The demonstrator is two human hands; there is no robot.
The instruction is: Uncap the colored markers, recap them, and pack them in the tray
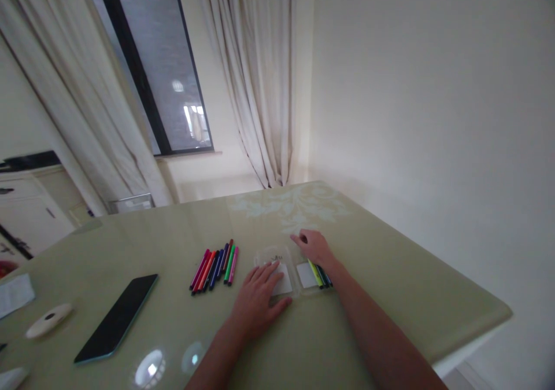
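Note:
A clear plastic marker case [296, 289] lies unfolded on the table, with a white card in each half. My left hand [259, 297] rests on its left half, fingers stretched out over the card and thumb near the case's front edge. Over the right half is my right hand [315, 247], its fingers curled in; whatever they may hold is hidden. Below that hand a yellow-green marker [315, 274] and a few dark markers [324, 278] lie in the case, partly covered by my wrist. Left of the case, several loose colored markers [214, 267] lie side by side in a slanted row.
A black tablet-like slab [117, 319] lies at the left of the glossy green table [182, 320]. Beyond it are a white oval object [49, 320] and a pale paper or cloth [16, 295]. A wall borders the table's right side; curtains and a window stand behind.

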